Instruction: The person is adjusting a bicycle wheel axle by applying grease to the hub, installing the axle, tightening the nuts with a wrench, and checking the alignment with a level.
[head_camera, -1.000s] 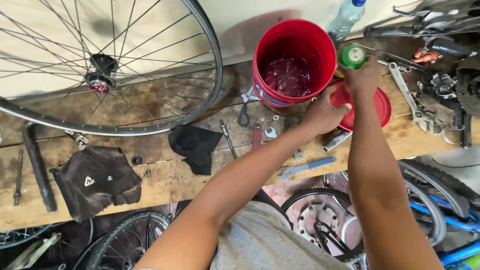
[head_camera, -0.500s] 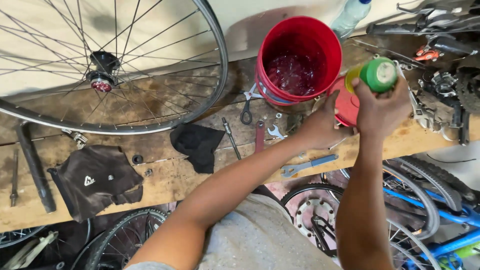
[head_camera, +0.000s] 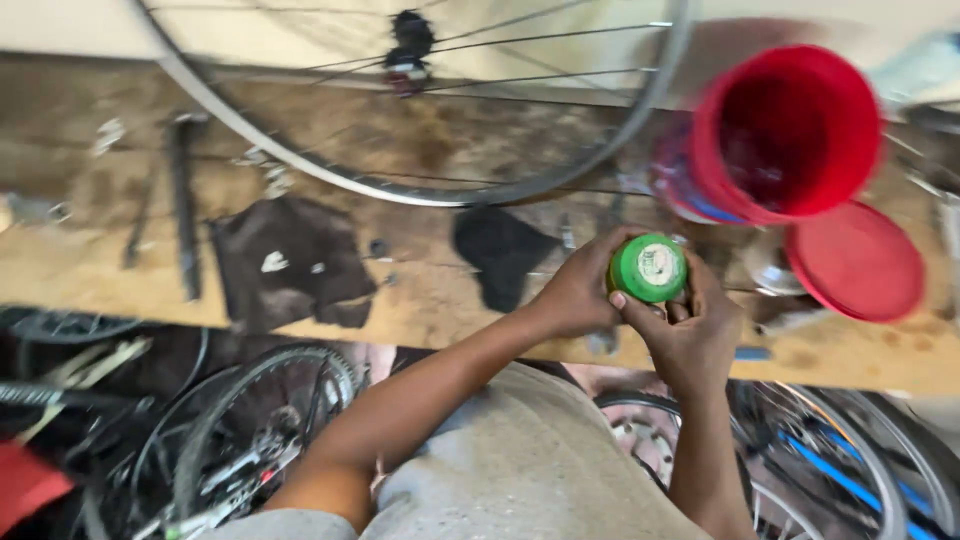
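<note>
Both hands clamp a green-capped bottle (head_camera: 648, 268) over the bench (head_camera: 440, 310) edge: left hand (head_camera: 578, 292) wraps its side, right hand (head_camera: 690, 330) beneath. Round pale label on cap. Red bucket (head_camera: 790, 130) and red lid (head_camera: 855, 262) just right.

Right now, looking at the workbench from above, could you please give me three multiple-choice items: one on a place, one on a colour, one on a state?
1. Where does the red lid lie?
A. on the bench beside the red bucket
B. on top of the bucket
C. on the floor

2. What colour is the cap of the container in the hands?
A. blue
B. green
C. yellow

3. How is the container held?
A. by the left hand only
B. by the right hand only
C. by both hands

Answers: 1 A, the lid rests on the wood, the bucket stands open. 2 B, the round cap is green. 3 C, fingers of both hands wrap it.
</note>
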